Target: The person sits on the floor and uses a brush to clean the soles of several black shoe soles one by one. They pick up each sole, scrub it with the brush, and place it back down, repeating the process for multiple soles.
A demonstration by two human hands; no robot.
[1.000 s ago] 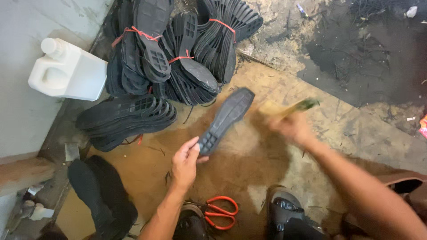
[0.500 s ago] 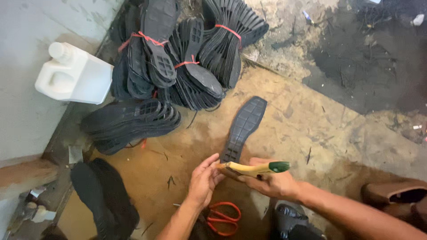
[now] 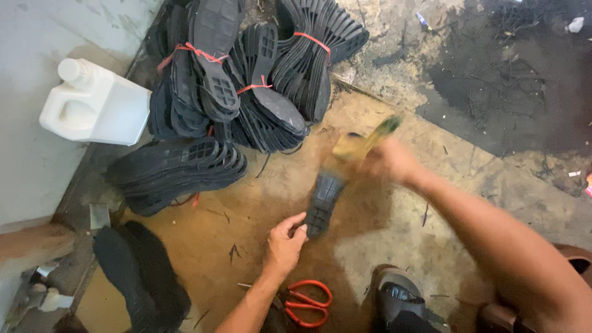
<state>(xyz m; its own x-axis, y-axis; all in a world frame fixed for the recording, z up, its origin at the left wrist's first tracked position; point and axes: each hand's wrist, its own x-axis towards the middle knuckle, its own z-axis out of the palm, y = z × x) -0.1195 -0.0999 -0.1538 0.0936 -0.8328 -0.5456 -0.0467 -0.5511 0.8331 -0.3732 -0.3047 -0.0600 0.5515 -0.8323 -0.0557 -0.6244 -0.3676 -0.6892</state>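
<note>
Two hands: left hand pinches the black sole, blurred right hand seemingly grips a brush.

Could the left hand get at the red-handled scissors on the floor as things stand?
Probably yes. The red-handled scissors lie in the open just beside the left forearm, nothing over them, but the left hand is pinning the black rubber shoe sole and must let go first.

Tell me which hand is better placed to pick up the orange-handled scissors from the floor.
Probably the left hand: it pinches the heel end of the flat black rubber shoe sole, close above the orange-handled scissors. The right hand is farther away, with its grip around a yellow brush.
</note>
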